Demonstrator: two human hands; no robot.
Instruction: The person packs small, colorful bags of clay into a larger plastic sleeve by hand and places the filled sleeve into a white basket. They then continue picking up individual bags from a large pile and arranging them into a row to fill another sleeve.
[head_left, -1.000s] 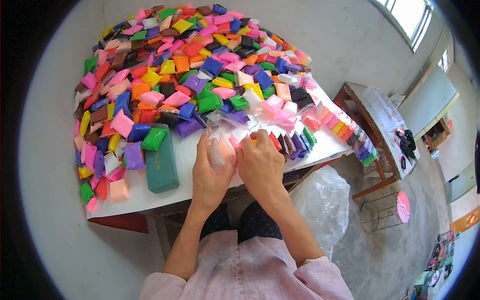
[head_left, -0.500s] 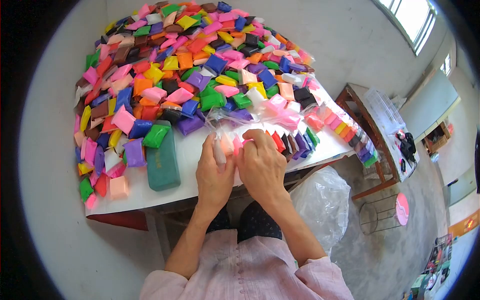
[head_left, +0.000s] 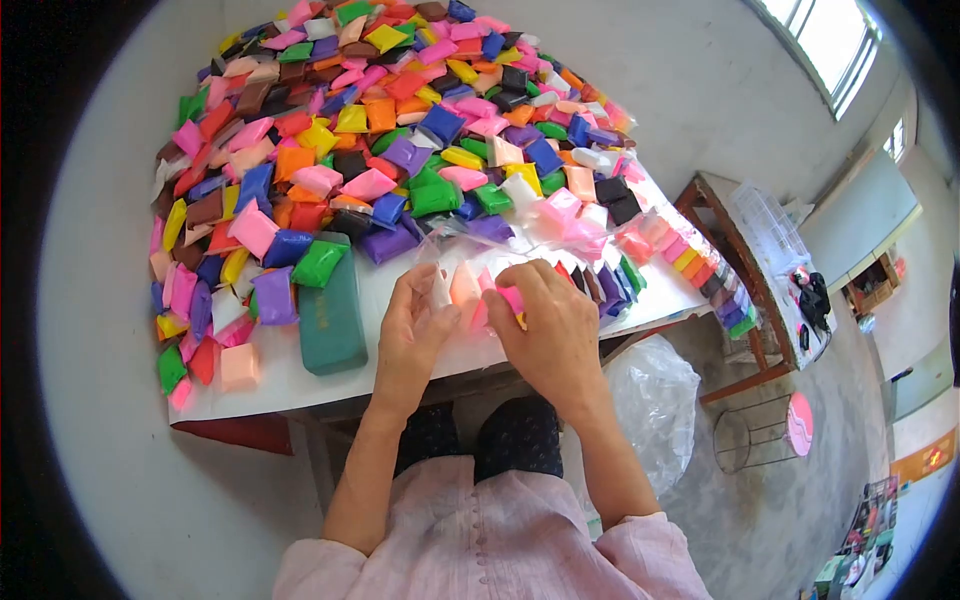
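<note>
A row of small coloured packets, which look like wrapped modelling clay, stands on edge in a clear plastic bag (head_left: 455,238) at the table's front edge. My left hand (head_left: 410,335) curls round the white packet (head_left: 441,289) at the row's left end. Beside it stands a peach packet (head_left: 465,287). My right hand (head_left: 553,335) is closed over the middle of the row, thumb and fingers at a bright pink packet (head_left: 511,298). Red, black, brown, purple and green packets (head_left: 632,274) show past its right side; some of the row is hidden under that hand.
A large heap of mixed coloured packets (head_left: 380,115) covers the back and left of the white table (head_left: 400,262). A green box (head_left: 333,325) lies left of my hands. A filled packet row (head_left: 700,265) lies at the right edge. Below are a plastic sack (head_left: 650,400) and a wire-framed stool (head_left: 798,424).
My hands have moved slightly apart, the right one shifting right, and more of the peach and pink packets shows between them. The view has shifted slightly.
</note>
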